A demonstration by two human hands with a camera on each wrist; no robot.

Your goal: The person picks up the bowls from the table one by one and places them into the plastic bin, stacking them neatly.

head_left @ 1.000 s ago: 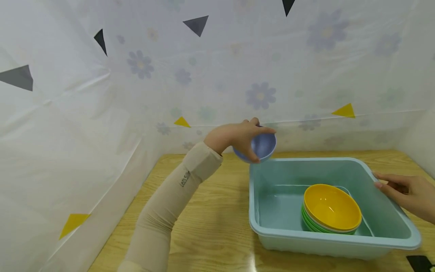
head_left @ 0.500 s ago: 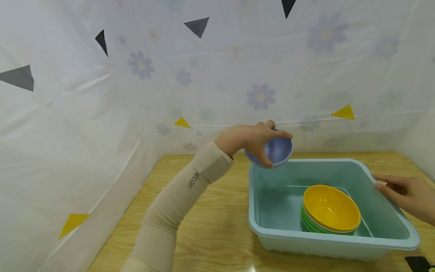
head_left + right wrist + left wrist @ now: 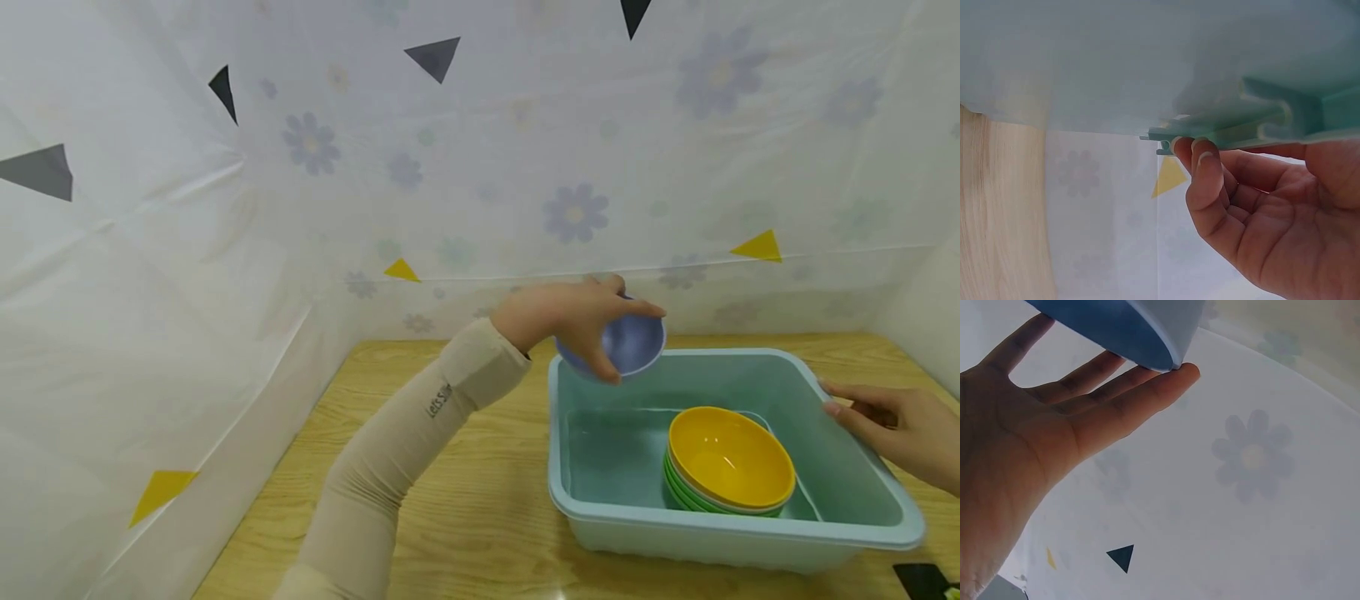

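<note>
Head view, L hand: the left hand (image 3: 558, 321) was seen gripping a small blue bowl (image 3: 618, 346), thumb at the near rim, fingers over the far rim; bowl tilted, opening turned toward the camera.
Head view, bowl posn.: bowl was held in the air above the far-left corner of the teal tub (image 3: 577, 508), clear of its rim; it lay at the fingertip end of the hand, to the hand's right.
Head view, key relation: the stack of bowls (image 3: 729, 462), yellow on top and green beneath, sat inside the tub, right of and lower than the held bowl; L hand was the nearer one to the blue bowl, R hand well apart from it.
Head view, R hand: the right hand (image 3: 892, 425) was laid on the tub's right rim, fingers bent over the edge.
Head view, setting: tub was stood on a wooden table (image 3: 450, 467); a flower-print sheet (image 3: 525, 167) was hung behind.
L wrist view: fingers (image 3: 1129, 403) were shown nearly straight, the bowl's blue underside (image 3: 1116, 328) resting at their tips; thumb not shown here.
R wrist view: fingers (image 3: 1207, 178) were curled up under the tub's rim lip (image 3: 1260, 122), touching it from below; grip judged light.
</note>
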